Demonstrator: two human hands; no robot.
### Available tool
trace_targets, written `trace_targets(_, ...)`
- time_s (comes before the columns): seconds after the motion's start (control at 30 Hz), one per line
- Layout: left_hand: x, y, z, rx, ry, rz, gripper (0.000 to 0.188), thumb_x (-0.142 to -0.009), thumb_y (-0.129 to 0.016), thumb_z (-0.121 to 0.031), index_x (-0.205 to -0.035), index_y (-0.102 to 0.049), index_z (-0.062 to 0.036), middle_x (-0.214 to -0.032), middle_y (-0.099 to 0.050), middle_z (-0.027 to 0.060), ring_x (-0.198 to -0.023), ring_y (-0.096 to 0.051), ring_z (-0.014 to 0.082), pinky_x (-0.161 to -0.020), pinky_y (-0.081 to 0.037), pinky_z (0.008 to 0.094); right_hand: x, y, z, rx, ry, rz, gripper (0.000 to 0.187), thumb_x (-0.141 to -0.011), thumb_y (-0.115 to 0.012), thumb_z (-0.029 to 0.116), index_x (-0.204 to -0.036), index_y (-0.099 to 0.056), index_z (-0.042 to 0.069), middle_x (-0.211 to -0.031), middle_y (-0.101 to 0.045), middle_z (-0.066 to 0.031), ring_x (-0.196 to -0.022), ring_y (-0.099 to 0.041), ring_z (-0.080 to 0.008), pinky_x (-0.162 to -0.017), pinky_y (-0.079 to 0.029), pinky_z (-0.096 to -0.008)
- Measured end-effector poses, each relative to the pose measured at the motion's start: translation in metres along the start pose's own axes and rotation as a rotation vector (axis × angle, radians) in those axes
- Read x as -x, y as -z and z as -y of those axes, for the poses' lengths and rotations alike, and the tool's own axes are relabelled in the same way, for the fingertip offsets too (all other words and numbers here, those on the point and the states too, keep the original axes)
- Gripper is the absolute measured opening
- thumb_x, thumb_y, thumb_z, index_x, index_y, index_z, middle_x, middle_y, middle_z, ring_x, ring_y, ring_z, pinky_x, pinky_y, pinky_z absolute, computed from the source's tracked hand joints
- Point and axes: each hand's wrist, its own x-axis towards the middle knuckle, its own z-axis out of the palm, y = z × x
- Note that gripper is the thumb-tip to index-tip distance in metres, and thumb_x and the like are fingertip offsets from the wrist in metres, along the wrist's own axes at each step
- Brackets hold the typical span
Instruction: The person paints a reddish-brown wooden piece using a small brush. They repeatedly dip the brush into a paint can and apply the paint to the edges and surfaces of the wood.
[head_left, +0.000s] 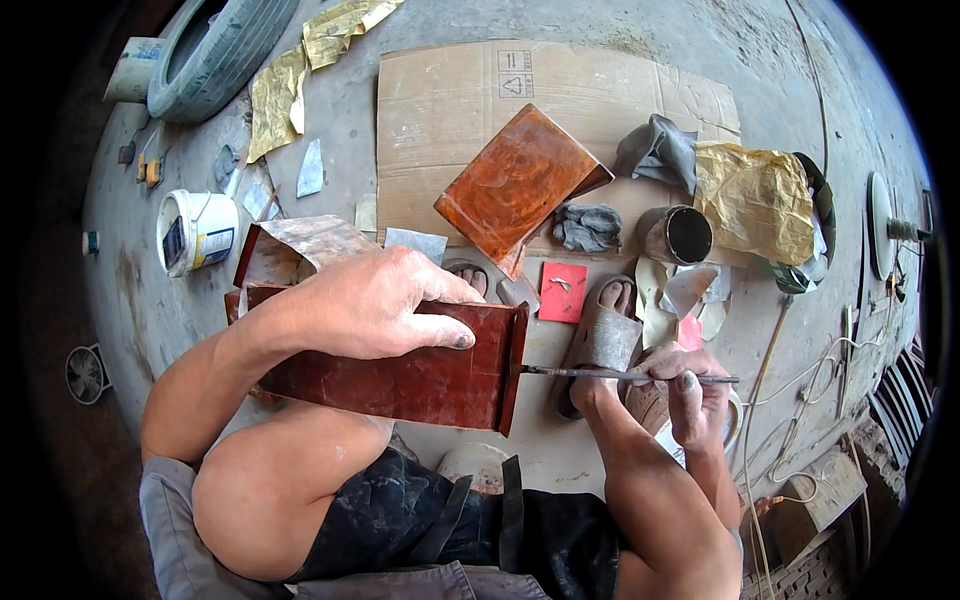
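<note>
My left hand (375, 300) grips a glossy red-brown wooden box-like piece (420, 375) from above, thumb on its near face. The piece lies across my bent left leg, a raised rim along its right end. In my right hand (690, 390), a thin dark rod-shaped tool (590, 373) is pinched between the fingers, roughly level. Its left tip reaches the rim of the wooden piece; whether it touches I cannot tell. Behind my left hand stands another wooden part (265, 260), partly covered by a dusty sheet (315, 240).
A polished orange-brown wooden piece (520, 180) rests on flat cardboard (430, 110). Nearby are grey cloths (655, 150), a dark-mouthed can (688, 235), crumpled brown paper (755, 200) and a red card (563, 292). A white bucket (205, 232) and a tyre (215, 55) stand left; cords (800, 400) trail right.
</note>
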Motion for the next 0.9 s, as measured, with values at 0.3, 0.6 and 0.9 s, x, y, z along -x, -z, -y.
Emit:
trace_targets(0.3,0.0,-0.002,-0.001,0.003,0.01,0.023,0.037,-0.088,-0.072,-0.02,-0.119,-0.07,-0.0009,-0.107,-0.073,0.0198,-0.094,-0.071,0.0312,-0.086,-0.054,0.0374,-0.006,0.003,0.002,0.068,-0.003,-0.009,0.026,-0.106,-0.049,0.024,-0.103,-0.058,0.0,-0.094,-0.067,-0.021,-0.082,-0.064,-0.0227,-0.072,-0.051,-0.034)
trace_targets(0.6,0.0,-0.002,-0.002,-0.005,0.033,0.052,0.036,-0.089,-0.071,-0.02,-0.119,-0.069,-0.001,-0.109,-0.073,0.0183,-0.097,-0.071,0.0314,-0.088,-0.053,0.0381,-0.014,-0.002,0.0,0.033,0.029,-0.101,0.026,-0.105,-0.05,0.025,-0.107,-0.057,0.0,-0.092,-0.066,-0.0188,-0.079,-0.061,-0.0223,-0.071,-0.05,-0.0335)
trace_targets(0.9,0.001,-0.001,-0.003,0.026,0.031,0.053,0.036,-0.089,-0.072,-0.02,-0.119,-0.069,-0.0008,-0.108,-0.073,0.0183,-0.096,-0.071,0.0302,-0.087,-0.053,0.0374,-0.013,0.001,-0.009,-0.138,0.007,-0.111,0.025,-0.106,-0.047,0.022,-0.108,-0.06,0.0,-0.098,-0.07,-0.0185,-0.086,-0.068,-0.0209,-0.071,-0.053,-0.0308)
